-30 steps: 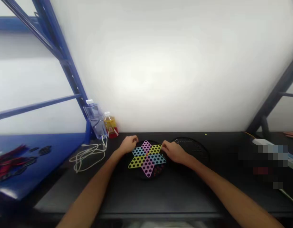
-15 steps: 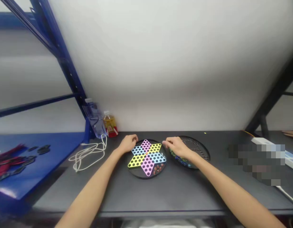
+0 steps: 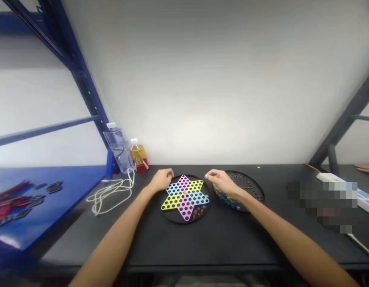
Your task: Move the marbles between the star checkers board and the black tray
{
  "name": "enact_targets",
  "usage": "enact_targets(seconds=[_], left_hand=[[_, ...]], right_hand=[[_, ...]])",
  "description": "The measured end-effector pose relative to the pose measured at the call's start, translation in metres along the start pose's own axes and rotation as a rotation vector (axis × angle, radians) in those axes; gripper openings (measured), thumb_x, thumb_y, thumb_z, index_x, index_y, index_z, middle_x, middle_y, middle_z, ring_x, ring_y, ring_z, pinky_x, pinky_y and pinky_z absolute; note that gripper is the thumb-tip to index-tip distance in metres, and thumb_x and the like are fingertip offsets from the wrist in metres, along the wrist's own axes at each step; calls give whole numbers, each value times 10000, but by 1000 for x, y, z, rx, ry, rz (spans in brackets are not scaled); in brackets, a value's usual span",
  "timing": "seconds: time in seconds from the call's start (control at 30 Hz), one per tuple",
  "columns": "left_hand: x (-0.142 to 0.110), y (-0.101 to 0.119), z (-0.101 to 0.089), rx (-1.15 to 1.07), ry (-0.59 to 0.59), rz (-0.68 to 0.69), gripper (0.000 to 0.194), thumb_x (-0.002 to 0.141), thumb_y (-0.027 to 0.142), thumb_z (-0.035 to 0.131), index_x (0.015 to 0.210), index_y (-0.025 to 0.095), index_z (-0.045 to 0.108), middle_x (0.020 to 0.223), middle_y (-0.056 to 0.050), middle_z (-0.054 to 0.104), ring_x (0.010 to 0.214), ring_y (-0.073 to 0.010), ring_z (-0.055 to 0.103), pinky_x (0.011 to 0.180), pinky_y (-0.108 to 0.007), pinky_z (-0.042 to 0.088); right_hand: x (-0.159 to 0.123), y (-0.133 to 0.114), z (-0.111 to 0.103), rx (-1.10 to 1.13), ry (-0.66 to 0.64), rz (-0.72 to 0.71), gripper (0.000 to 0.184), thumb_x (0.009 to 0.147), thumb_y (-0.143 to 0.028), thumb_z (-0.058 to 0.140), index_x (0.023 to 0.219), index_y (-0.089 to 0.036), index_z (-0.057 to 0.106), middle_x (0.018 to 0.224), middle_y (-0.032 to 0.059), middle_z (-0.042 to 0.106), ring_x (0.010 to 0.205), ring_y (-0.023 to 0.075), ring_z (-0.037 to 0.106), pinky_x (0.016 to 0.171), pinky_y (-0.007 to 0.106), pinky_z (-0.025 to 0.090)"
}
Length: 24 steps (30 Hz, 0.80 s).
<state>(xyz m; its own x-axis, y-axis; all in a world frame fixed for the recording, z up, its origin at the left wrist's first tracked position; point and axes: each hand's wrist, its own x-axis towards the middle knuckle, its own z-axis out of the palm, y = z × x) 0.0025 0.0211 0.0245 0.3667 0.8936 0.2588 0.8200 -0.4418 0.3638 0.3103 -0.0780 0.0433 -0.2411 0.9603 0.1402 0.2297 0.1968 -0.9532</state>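
Observation:
A round Chinese checkers board (image 3: 184, 195) with a pink, yellow and blue star of dark holes lies on the dark table. Several reddish marbles (image 3: 199, 212) sit in its lower right gap. My left hand (image 3: 162, 179) rests at the upper left rim, fingers curled; what they hold, if anything, is hidden. My right hand (image 3: 223, 182) is between the board and a round black tray (image 3: 260, 187), its thumb and forefinger pinched on a small white marble (image 3: 206, 176). Under that hand, several blue and green marbles (image 3: 229, 201) show in the tray, partly covered by my wrist.
A white cable (image 3: 112, 195) lies coiled at left, near a clear jug (image 3: 120, 149) and a bottle of yellow and red liquid (image 3: 139, 156). A blue surface (image 3: 79, 183) holds red and black items. A white power strip (image 3: 366, 201) and another person's hand (image 3: 366, 169) are at right.
A white marble now shows at my right fingertips, which have shifted very slightly. My left hand and the board stay in place.

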Motion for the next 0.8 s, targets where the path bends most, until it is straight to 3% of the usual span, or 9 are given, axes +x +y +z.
enact_targets(seconds=[0.1,0.2,0.27,0.33,0.43,0.5,0.63,0.8], left_hand=[[1,1,1,4,5,-4,263,775,154,437,827,178,693,751,-34,683,695,-159,592,683,-244,442],[1,0,1,13,11,-1,259,777,152,437,821,180,691,755,-33,686,695,-157,593,680,-241,442],[2,-1,2,13,10,4,259,783,154,433,821,182,688,758,-33,688,693,-158,595,676,-243,440],[2,-2,2,12,13,18,259,786,154,430,818,186,684,764,-31,689,698,-159,597,686,-245,440],[2,-4,3,19,10,32,258,782,152,428,818,192,681,757,-27,684,691,-158,593,683,-245,437],[1,-4,3,22,12,33,258,783,156,428,823,194,680,759,-26,682,689,-158,590,673,-244,432],[2,-5,4,22,11,6,256,789,166,426,823,193,678,758,-29,681,692,-161,589,665,-245,425],[2,-3,3,20,10,13,253,783,157,430,819,192,678,752,-30,682,697,-164,594,684,-251,433]], right_hand=[[6,4,-14,494,-41,116,401,856,-585,499,928,-194,546,493,-108,283,378,62,144,371,196,117],[10,7,-17,580,-38,172,430,870,-625,438,763,-211,475,506,-95,293,379,61,123,364,206,81],[9,8,-13,442,22,153,472,883,-631,404,657,-216,397,486,-92,262,376,63,126,370,215,98],[6,7,-6,142,71,57,488,892,-593,429,595,-207,393,462,-76,282,387,72,206,395,222,170],[-2,2,2,-394,14,-152,417,898,-474,504,611,-172,530,531,-16,487,506,103,422,514,234,309],[-7,-3,6,-628,-79,-221,317,916,-410,497,751,-173,627,670,17,611,614,128,519,602,243,358],[-14,-11,13,-915,-171,-195,270,947,-366,452,1035,-196,643,873,74,684,769,185,608,694,271,385],[-14,-14,21,-1052,-200,-144,288,950,-356,433,1092,-186,617,890,112,679,792,223,623,701,298,388]])
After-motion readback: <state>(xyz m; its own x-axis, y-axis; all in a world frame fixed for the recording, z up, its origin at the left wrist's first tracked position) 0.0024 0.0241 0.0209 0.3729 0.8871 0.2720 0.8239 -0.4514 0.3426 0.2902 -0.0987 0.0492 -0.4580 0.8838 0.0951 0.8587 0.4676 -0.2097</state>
